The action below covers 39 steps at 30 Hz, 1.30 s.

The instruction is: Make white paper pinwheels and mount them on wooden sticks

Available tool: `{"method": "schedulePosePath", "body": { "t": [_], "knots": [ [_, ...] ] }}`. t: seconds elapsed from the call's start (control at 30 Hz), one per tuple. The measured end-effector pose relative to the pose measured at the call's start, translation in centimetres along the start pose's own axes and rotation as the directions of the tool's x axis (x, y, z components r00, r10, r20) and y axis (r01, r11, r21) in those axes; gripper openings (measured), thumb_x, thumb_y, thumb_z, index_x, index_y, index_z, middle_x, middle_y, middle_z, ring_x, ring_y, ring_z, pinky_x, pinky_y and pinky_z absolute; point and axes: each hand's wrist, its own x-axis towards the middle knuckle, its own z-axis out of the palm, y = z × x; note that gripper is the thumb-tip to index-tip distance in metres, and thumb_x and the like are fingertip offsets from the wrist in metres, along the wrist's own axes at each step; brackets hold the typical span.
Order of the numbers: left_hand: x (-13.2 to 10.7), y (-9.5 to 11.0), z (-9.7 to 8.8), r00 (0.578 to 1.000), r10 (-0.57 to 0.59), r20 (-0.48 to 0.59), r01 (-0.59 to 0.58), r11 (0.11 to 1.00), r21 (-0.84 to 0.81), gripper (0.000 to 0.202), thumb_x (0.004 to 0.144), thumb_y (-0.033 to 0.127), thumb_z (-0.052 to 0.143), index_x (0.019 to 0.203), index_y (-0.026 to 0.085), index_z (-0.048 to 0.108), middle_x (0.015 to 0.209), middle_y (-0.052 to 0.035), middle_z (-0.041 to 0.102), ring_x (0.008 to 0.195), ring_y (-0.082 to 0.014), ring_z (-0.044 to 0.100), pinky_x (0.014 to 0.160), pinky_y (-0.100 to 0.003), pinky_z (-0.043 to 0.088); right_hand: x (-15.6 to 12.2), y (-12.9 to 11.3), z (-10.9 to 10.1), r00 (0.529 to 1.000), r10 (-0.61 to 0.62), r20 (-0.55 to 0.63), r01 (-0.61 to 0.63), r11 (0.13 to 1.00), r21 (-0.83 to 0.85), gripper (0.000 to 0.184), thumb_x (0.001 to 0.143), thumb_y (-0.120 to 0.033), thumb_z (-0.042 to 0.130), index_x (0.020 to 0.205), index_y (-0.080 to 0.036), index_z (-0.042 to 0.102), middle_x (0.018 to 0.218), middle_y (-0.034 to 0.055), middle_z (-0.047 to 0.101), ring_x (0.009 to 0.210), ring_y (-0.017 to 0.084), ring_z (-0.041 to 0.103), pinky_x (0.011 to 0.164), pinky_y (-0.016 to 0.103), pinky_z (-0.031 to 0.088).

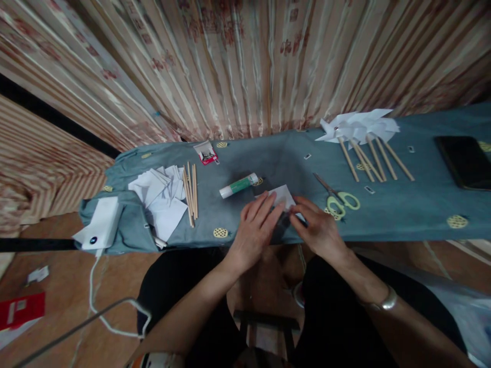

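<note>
A small piece of white paper point(282, 193) lies on the cloth near the front edge, between my hands. My left hand point(253, 227) rests across its left part, fingers stretched out and pressing it down. At the right edge of the paper, my right hand point(320, 227) pinches it between thumb and fingers. A green and white glue stick point(239, 185) lies just beyond my left hand. To the right of my right hand are scissors point(337, 197) with light green handles, their blades pointing away to the left.
Paper pinwheels point(358, 128) on wooden sticks lie at the back right, left of a black phone point(464, 161). Leftward are wooden sticks point(191, 194), a pile of paper pieces point(163, 191), a small red box of pins point(207, 153) and a white device point(102, 222) with a cable. A curtain point(245, 66) hangs behind.
</note>
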Motion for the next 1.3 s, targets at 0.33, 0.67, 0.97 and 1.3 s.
{"method": "schedulePosePath", "body": {
  "t": [0.33,0.67,0.97,1.3],
  "knots": [
    [-0.4,-1.4,0.7,0.992,0.058,0.112,-0.058,0.998,0.003,0.018,0.095,0.020,0.054,0.108,0.022,0.066,0.099,-0.0012,0.073,0.105,-0.0173,0.058,0.100,-0.039,0.033,-0.6,0.1,-1.0,0.980,0.048,0.195,-0.081,0.983,0.167,0.024,0.090,-0.021,0.047,0.101,-0.019,0.069,0.096,0.0078,0.075,0.087,0.022,0.072,0.080,0.037,0.057],
    [-1.2,-2.5,0.1,0.994,0.077,0.081,-0.072,0.995,-0.063,0.017,0.094,0.019,0.055,0.107,0.017,0.066,0.106,-0.0033,0.074,0.100,-0.0180,0.060,0.090,-0.036,0.038,-1.0,1.3,-1.2,0.975,-0.081,0.208,0.073,0.996,0.043,0.040,0.091,-0.012,0.043,0.122,-0.025,0.065,0.125,0.0090,0.066,0.114,0.026,0.062,0.098,0.049,0.052],
    [-1.6,-2.6,0.0,0.996,0.067,0.055,-0.060,0.992,-0.112,0.018,0.095,0.017,0.053,0.108,0.016,0.066,0.107,-0.0065,0.074,0.099,-0.0182,0.064,0.088,-0.036,0.043,-1.0,1.2,-0.8,0.981,-0.139,0.134,0.148,0.987,-0.062,0.035,0.091,-0.016,0.050,0.123,-0.024,0.063,0.154,0.0110,0.036,0.140,0.033,0.038,0.109,0.055,0.042],
    [1.2,-2.8,-1.8,0.974,-0.226,-0.036,0.186,0.874,-0.448,0.018,0.094,0.021,0.054,0.099,0.016,0.070,0.087,-0.0058,0.073,0.078,-0.0143,0.068,0.070,-0.025,0.054,1.7,-0.5,-3.1,0.971,0.199,0.130,-0.231,0.916,0.328,0.010,0.086,-0.034,0.064,0.088,-0.027,0.071,0.080,-0.0004,0.075,0.073,0.020,0.072,0.067,0.032,0.060]
  ]
}}
